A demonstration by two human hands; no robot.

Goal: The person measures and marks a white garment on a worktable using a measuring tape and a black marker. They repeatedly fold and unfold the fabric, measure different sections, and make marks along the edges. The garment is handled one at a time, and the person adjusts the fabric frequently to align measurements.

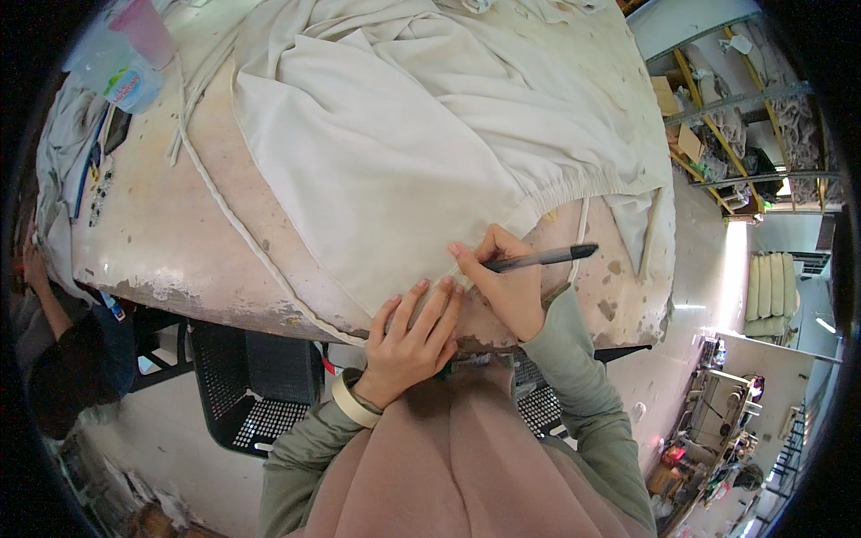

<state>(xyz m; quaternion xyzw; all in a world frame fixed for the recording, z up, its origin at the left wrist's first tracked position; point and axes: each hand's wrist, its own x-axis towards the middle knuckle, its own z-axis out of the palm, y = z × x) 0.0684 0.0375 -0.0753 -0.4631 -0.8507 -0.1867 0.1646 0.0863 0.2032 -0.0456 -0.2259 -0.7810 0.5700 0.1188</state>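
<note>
A large cream cloth garment (pixel 359 161) lies spread over the table, with a gathered, puckered band (pixel 574 186) on its right side. My left hand (pixel 408 345) rests flat near the table's front edge, fingers outstretched and pressing on the cloth's lower corner. Just to its right, my right hand (pixel 511 291) grips a dark pen (pixel 549 257) low over the same cloth edge. The pen's back end points right; its tip is hidden by my fingers. Left of the garment runs a thin cream fabric cord (pixel 229 211), its near end reaching toward my left hand.
The worn table (pixel 152 229) has a chipped front edge. At its far left stand a clear plastic cup (pixel 134 88) and a pink cup (pixel 143 31). A black perforated crate (pixel 220 381) sits below. Another person's arm (pixel 47 291) shows at left; shelving (pixel 735 112) stands at right.
</note>
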